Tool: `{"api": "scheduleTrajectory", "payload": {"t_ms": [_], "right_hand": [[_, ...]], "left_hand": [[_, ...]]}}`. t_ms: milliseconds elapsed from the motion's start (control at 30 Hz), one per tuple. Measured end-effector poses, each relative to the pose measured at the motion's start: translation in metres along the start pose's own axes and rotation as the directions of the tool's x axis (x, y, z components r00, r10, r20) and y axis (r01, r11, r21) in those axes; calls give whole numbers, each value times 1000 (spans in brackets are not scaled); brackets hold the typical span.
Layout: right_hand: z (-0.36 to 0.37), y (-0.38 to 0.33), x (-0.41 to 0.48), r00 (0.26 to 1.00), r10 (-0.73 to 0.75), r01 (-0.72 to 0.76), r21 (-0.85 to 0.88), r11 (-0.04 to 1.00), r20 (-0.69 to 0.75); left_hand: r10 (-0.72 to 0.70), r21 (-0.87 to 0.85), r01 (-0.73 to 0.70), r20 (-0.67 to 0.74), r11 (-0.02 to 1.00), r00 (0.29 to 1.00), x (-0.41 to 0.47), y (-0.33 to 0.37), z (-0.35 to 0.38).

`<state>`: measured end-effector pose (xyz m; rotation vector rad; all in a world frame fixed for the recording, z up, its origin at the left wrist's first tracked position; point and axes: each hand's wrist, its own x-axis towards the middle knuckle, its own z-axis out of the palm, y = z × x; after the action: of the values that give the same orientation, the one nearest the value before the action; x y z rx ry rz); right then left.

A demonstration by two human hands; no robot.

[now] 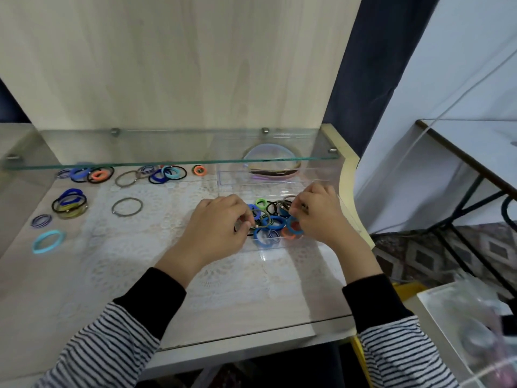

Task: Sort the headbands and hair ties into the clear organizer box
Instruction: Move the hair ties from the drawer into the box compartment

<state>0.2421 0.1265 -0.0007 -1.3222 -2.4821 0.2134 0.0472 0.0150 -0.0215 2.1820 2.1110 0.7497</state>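
Both hands hover close together over the near compartment of the clear organizer box [268, 247]: the left hand [221, 228] pinches a tie at the left edge of the heap of hair ties [275, 224] lying there, and the right hand [319, 217] has its fingers curled on another at the right edge, so the step in hand looks like settling or untangling ties inside the box. The next move, I judge, calls for letting go and reaching left for the loose ties [70, 204] scattered well apart on the table [140, 289], some under the glass shelf [167, 161]. Farther back, the headbands [271, 163] stand in the box's far compartment.
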Motion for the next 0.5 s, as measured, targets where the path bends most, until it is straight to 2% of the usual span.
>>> {"api": "scheduleTrajectory", "payload": {"t_ms": [100, 300, 500], "right_hand": [[-1, -2, 2, 996, -38, 37, 5, 999, 83], [1, -8, 7, 993, -71, 70, 14, 997, 92], [6, -12, 10, 996, -63, 67, -56, 996, 64]], "left_hand": [[-21, 3, 21, 41, 1000, 999, 6, -2, -7], [58, -10, -57, 226, 998, 972, 8, -9, -12], [70, -39, -63, 227, 997, 971, 8, -14, -9]]}}
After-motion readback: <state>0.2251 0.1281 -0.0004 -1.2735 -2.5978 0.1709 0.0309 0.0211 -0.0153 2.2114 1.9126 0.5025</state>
